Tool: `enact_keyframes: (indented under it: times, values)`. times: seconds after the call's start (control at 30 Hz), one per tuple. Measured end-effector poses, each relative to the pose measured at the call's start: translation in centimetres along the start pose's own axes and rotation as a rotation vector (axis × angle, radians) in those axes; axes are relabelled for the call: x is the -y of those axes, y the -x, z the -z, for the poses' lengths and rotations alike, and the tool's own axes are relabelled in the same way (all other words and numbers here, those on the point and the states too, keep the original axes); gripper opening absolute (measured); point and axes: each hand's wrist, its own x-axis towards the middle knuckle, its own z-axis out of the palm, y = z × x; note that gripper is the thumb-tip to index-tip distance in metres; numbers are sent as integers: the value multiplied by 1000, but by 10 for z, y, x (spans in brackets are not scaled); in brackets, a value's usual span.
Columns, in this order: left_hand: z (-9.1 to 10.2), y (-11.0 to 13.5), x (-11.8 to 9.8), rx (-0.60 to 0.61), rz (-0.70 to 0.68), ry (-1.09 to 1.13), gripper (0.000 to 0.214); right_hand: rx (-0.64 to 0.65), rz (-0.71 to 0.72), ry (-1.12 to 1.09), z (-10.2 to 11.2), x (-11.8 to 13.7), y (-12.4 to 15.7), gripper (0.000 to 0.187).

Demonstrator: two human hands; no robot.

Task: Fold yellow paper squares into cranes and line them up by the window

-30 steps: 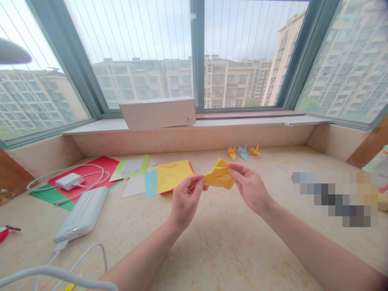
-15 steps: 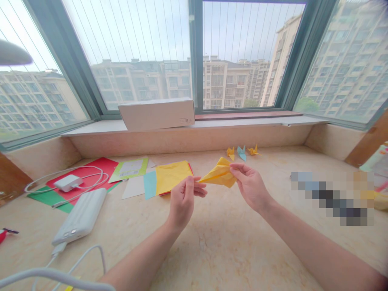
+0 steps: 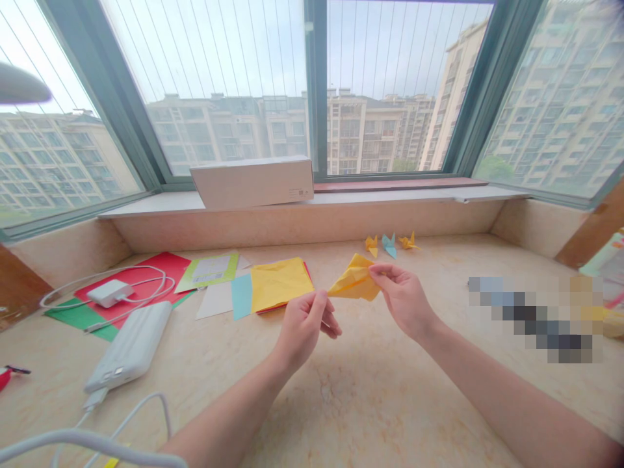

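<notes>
A folded piece of yellow paper [image 3: 355, 281] is hanging between the person's two hands above the pale stone surface [image 3: 341, 409], its narrow end pointing left. The left hand [image 3: 298, 328] is pinching that narrow tip between thumb and fingers, the lower fingers curling loosely beneath; the right hand [image 3: 407, 302] is gripping the wider right side with thumb and fingers. Beyond the paper, three small folded cranes, one blue crane [image 3: 389, 246] between two yellow ones, are standing in a row near the back wall. Yellow sheets [image 3: 281, 281] are lying left of the paper, partly overlapping a light blue sheet [image 3: 240, 298]. Farther left, a white power bank [image 3: 129, 348] is resting near a white charger [image 3: 110, 293], which is sitting on a red sheet [image 3: 170, 265].
</notes>
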Motion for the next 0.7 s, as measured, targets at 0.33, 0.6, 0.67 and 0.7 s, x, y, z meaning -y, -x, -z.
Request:
enact_keyframes:
  times: [0.33, 0.6, 0.67, 0.7]
  values:
    - [2, -1, 2, -63, -112, -79, 44, 19, 4, 51, 4, -3, -3, 21]
    - [0, 0, 3, -80, -150, -139, 41, 29, -11, 43, 3, 0, -2, 20]
    - [0, 0, 3, -83, -157, -134, 40, 26, -13, 38, 3, 1, -2, 21]
    - [1, 0, 3, -81, -159, -135, 40, 26, -12, 36, 3, 1, -2, 21]
